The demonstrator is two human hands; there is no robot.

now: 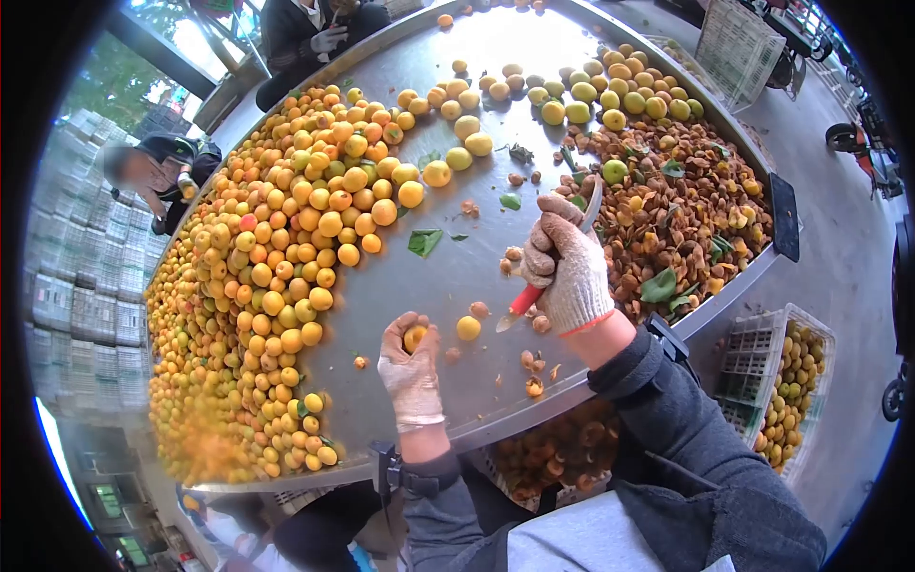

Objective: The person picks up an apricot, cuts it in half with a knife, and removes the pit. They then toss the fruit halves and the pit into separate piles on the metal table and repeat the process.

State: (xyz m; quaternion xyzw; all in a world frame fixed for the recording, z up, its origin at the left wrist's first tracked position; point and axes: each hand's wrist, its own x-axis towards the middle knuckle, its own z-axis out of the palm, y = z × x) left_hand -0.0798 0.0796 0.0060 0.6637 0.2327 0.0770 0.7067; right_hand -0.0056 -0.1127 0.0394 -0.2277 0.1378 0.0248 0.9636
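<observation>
My left hand (412,367), in a whitish glove with stained fingers, is closed around a yellow-orange apricot (415,337) over the near part of the metal table. To its right, my right hand (569,257), also gloved, grips a knife (524,300) with a red handle; a curved blade rises above the fist and a small metal tip shows below it. A loose apricot (468,328) lies on the table between my hands. Brown scraps (532,362) are scattered near it.
A large heap of apricots (286,257) covers the table's left side. Brown pits and torn pieces (681,205) pile up at right, below greener apricots (620,86). A crate of fruit (791,381) stands at right. Two people sit beyond the table, one with gloved hand (329,38).
</observation>
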